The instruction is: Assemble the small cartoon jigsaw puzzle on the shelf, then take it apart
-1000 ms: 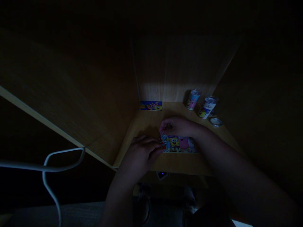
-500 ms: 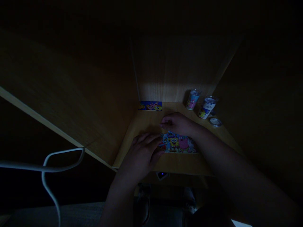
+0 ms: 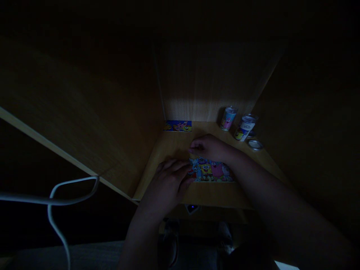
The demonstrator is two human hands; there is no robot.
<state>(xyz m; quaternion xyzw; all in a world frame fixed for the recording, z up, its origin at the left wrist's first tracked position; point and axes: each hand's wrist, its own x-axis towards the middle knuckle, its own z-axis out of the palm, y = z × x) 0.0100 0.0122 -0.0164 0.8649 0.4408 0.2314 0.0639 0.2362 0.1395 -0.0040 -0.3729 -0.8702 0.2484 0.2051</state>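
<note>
A: What's the biggest thing around you?

B: Dim wooden panelling. A tall side panel (image 3: 84, 101) runs along the left, a back panel (image 3: 213, 82) closes the far end, and between them sits a pale wooden counter (image 3: 216, 195). Below, shoes (image 3: 171, 240) show in the dark.

A: And the hands?

B: Both forearms come in from the near side. The left hand (image 3: 170, 182) lies low over the counter, fingers loosely bent and unclenched, with thumb and forefinger at the left end of a SpongeBob picture strip (image 3: 209, 170). The right hand (image 3: 209, 146) is just beyond the strip's far edge, fingers curled, thumb and forefinger close together. I can't tell whether anything small is pinched there.

A: So the strip lies where?

B: Flat on the counter near its front edge, partly under the right wrist. A white cable (image 3: 28, 199) loops well off to the left, outside the side panel.

A: Any containers?

B: Two upright, both at the back right with clear tops. The white-labelled can (image 3: 244, 129) stands nearer; the blue-and-pink can (image 3: 228, 119) is just beside it, farther back. What they hold is hidden.

A: Smaller things?

B: A blue SpongeBob card (image 3: 177, 126) in the far left corner, a silver ring lid (image 3: 255, 145) near the white-labelled can, and a small device (image 3: 192, 208) with a blue light below the front edge.
</note>
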